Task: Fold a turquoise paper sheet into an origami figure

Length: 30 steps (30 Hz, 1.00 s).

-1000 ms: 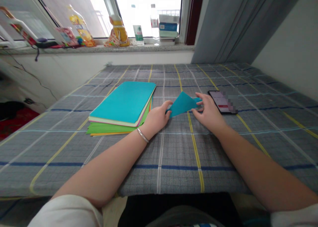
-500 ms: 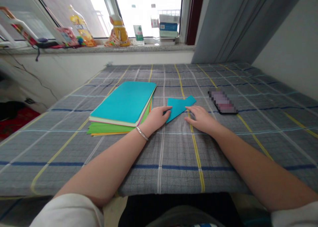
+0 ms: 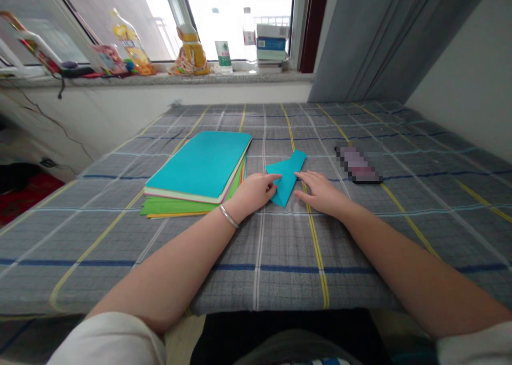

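Observation:
A folded piece of blue paper [image 3: 286, 176] lies on the checked cloth, with a narrow strip pointing away from me and a point toward me. My left hand [image 3: 256, 190], a silver bangle at its wrist, holds the paper down from the left. Its index finger reaches over the paper while the other fingers are curled and partly hidden. On the other side, my right hand [image 3: 318, 191] rests with fingers stretched out and thumb apart. Its fingertips are at the paper's right edge.
Left of my hands lies a stack of coloured paper [image 3: 200, 165], blue on top, green and orange below. A phone [image 3: 359, 164] lies to the right. Bottles, a tube [image 3: 223, 56] and boxes [image 3: 272, 42] stand on the windowsill [image 3: 160, 81] behind the cloth-covered surface [image 3: 224, 248].
The folded paper has turned counterclockwise, its narrow strip now pointing more directly away from me. My left index finger has stretched further over it; my right hand has shifted slightly left.

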{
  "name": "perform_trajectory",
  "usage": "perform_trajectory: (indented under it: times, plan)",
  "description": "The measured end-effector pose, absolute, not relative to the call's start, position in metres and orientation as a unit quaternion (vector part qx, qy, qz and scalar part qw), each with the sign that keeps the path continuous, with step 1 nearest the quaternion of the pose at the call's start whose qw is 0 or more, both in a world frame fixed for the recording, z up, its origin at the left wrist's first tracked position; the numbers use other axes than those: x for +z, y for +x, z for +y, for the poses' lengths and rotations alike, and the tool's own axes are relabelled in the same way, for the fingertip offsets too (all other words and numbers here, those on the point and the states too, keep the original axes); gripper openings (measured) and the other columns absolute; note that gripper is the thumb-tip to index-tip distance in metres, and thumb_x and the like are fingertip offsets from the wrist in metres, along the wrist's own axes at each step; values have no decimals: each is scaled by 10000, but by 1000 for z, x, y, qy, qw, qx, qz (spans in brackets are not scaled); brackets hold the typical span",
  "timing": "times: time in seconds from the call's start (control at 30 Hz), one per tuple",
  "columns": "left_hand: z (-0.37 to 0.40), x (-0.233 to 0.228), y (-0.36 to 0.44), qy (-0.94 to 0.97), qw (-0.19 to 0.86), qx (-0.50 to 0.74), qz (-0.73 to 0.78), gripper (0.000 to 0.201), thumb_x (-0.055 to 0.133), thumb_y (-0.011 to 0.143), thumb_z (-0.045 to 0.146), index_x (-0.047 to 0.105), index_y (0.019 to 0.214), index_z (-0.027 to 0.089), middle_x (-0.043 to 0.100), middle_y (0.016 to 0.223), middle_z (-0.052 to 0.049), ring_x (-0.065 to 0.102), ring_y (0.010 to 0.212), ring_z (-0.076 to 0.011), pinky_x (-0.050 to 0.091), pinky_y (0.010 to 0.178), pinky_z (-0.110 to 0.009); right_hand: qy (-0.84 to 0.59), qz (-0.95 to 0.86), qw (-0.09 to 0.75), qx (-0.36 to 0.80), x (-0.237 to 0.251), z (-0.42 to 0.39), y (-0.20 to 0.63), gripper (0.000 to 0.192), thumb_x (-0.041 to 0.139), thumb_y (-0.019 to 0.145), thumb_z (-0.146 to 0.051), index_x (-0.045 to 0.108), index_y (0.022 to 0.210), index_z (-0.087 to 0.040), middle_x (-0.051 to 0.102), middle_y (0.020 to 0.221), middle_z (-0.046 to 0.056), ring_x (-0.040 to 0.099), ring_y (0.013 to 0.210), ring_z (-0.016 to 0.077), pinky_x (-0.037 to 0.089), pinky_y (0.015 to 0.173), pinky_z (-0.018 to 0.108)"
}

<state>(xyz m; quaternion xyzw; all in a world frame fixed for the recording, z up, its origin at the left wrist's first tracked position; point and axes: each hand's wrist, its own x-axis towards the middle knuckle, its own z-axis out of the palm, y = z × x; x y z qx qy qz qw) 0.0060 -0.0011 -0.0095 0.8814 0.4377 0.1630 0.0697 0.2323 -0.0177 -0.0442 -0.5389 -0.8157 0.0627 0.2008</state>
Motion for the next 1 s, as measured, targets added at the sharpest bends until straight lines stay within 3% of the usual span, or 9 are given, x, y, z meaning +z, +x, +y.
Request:
perform_trajectory:
  times: [0.2, 0.43, 0.7, 0.83, 1.0]
  plan:
    - [-8, -12, 13, 922, 65, 162, 345, 328, 488, 924, 141, 647, 1209, 164, 726, 1003, -82, 658, 975, -207, 504, 906, -348, -524, -826, 193, 69, -46, -16, 235, 545, 486, 917, -469, 520, 1393, -205, 541, 1421, 125, 434, 1362, 300, 340, 1117, 534]
    - [-10, -15, 18, 948, 6, 133, 287, 262, 504, 948, 200, 686, 1135, 169, 708, 1000, -80, 648, 944, -203, 488, 908, -354, -511, -840, 167, 70, -39, -19, 235, 550, 554, 886, -489, 571, 1365, -221, 518, 1442, 138, 400, 1379, 351, 321, 1118, 569]
    - [-8, -12, 19, 965, -95, 109, 217, 289, 455, 991, 290, 728, 1036, 203, 664, 934, -74, 596, 906, -193, 465, 828, -322, -475, -856, 181, 99, -37, -15, 239, 512, 552, 870, -278, 552, 1380, -224, 485, 1477, 120, 371, 1406, 314, 312, 1128, 565]
    - [-9, -12, 22, 970, -85, 123, 191, 302, 445, 997, 311, 728, 999, 205, 661, 913, -65, 594, 921, -191, 469, 872, -330, -465, -856, 193, 116, -37, -13, 238, 489, 530, 887, -267, 553, 1375, -233, 537, 1433, 108, 396, 1393, 299, 341, 1112, 560]
    - [-6, -22, 26, 956, 9, 176, 236, 322, 459, 990, 369, 698, 1067, 166, 650, 1127, -97, 581, 1103, -194, 447, 1013, -341, -456, -867, 175, 98, -42, -12, 237, 466, 455, 929, -273, 542, 1387, -257, 504, 1467, 67, 399, 1393, 284, 324, 1130, 543]
